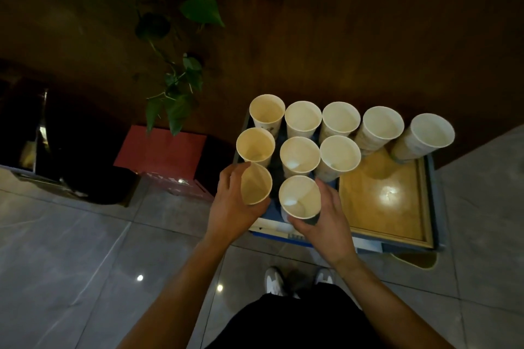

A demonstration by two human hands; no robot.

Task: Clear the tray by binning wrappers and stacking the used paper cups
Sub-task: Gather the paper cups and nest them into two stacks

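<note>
Several white paper cups point(300, 153) stand upright and close together on the left half and back of a wooden tray point(385, 215) with a blue rim. My left hand point(231, 207) grips the front-left cup point(255, 183), fingers curled round its wall. My right hand point(326, 221) grips the front-middle cup point(300, 197) from the right side. Both cups are open side up, near the tray's front left corner. No wrappers are visible.
A dark bin point(93, 178) sits on the tiled floor at the left, beside a red box point(164, 150). A leafy plant point(181, 85) hangs over the box. A dark wooden wall runs behind the tray. My shoes point(274, 280) are below the tray's front edge.
</note>
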